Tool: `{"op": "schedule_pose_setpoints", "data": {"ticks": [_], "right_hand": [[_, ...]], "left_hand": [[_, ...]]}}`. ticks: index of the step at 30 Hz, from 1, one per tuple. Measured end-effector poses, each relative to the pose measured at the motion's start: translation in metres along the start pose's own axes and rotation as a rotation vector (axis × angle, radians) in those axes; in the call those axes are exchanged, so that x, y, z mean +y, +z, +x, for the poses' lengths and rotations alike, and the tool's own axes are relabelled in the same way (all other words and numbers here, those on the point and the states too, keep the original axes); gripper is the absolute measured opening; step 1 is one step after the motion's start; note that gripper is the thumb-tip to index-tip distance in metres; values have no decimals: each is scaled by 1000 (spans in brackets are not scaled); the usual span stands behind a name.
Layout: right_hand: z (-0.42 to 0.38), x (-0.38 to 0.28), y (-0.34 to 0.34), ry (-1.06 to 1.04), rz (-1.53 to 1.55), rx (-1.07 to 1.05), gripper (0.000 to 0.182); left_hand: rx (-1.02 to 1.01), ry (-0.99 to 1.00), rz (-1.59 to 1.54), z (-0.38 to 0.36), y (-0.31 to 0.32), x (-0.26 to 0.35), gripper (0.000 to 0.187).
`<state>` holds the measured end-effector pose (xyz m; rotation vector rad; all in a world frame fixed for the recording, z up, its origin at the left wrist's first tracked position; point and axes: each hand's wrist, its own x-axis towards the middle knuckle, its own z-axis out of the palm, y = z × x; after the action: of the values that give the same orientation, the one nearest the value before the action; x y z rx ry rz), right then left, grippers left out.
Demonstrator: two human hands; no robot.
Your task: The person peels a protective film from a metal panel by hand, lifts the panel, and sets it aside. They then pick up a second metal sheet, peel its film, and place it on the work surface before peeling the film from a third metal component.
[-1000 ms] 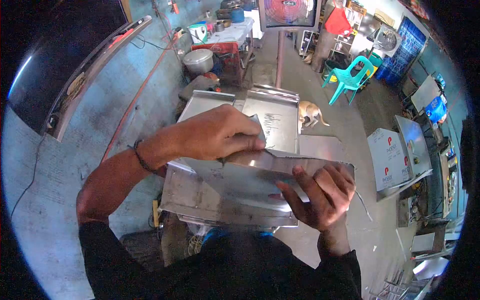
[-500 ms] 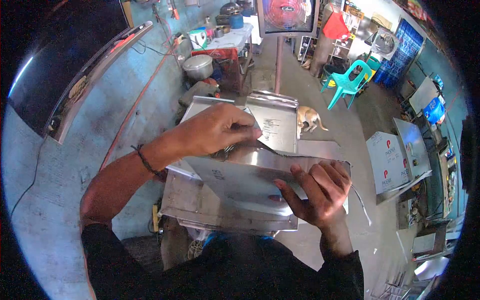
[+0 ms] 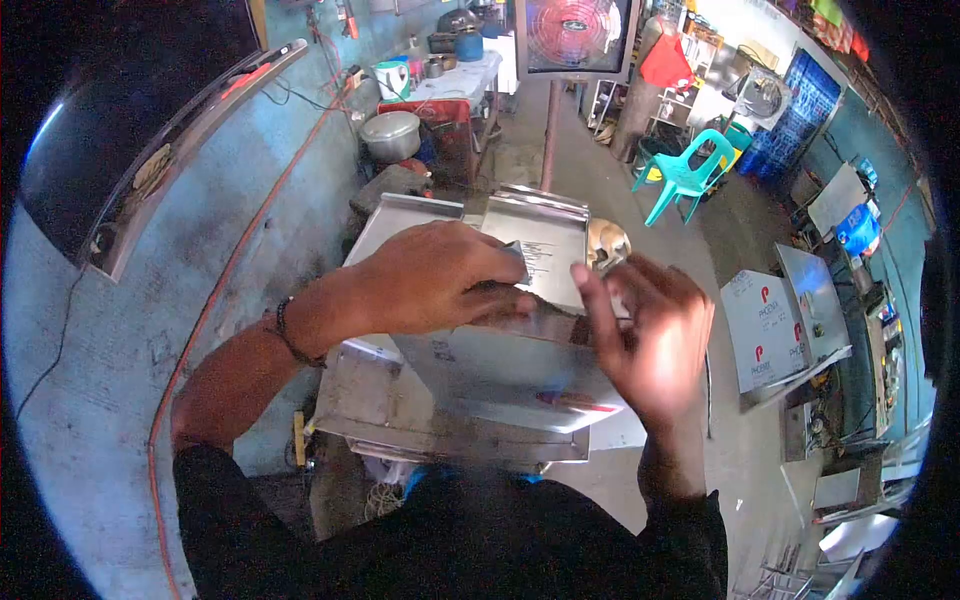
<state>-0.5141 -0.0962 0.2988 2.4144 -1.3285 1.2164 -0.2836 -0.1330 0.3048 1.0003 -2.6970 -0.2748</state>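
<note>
My left hand [image 3: 450, 275] is closed at the upper edge of a bent, shiny metal sheet [image 3: 480, 370]. A small grey piece shows at its fingertips, too unclear to name. A dark strip runs along that edge to the right. My right hand [image 3: 655, 330] is at the sheet's right end, blurred, with the thumb raised; whether it grips anything cannot be made out. Beneath the sheet is a metal-topped worktable [image 3: 370, 400]. Behind the hands lie shallow metal trays, one [image 3: 545, 225] with dark handwriting, partly covered by my left hand.
A fan [image 3: 573, 35] on a pole stands beyond the table. A dog [image 3: 606, 240] lies behind the trays. Farther off are a green chair [image 3: 688, 178] and a pot [image 3: 390, 136]. Printed boards [image 3: 762, 330] lean at the right; a blue wall [image 3: 130, 400] runs along the left.
My left hand has moved slightly right and down along the sheet's edge. My right hand has lifted its fingers from their earlier hold and turned upright. The view has shifted slightly.
</note>
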Motion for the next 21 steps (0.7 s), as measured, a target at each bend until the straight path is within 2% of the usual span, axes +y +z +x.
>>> {"op": "schedule_pose_setpoints", "data": {"ticks": [1,3,4,5,8,11,13,16,21], "right_hand": [[5,1,3,-3,3,-2,28],[10,5,11,238,-138,-148,36],[11,8,16,295,-138,-214,46],[10,9,15,295,-138,-215,46],[8,11,14,361,-26,-461,56],[9,6,10,427,-27,-548,58],[9,8,12,420,-23,-544,59],[12,7,11,410,-18,-572,60],[11,11,11,373,8,-587,63]], "left_hand": [[41,11,-38,-1,2,0,29],[51,16,-51,-1,6,-4,29],[64,31,-61,0,7,-6,28],[64,31,-61,0,7,-6,28],[51,-17,-194,-1,6,-6,27],[-8,-105,-350,-2,1,-4,31],[-94,-257,-477,-4,-2,-4,34],[1,-207,-350,-4,1,-9,37],[-23,-271,-406,-6,1,-8,38]]}}
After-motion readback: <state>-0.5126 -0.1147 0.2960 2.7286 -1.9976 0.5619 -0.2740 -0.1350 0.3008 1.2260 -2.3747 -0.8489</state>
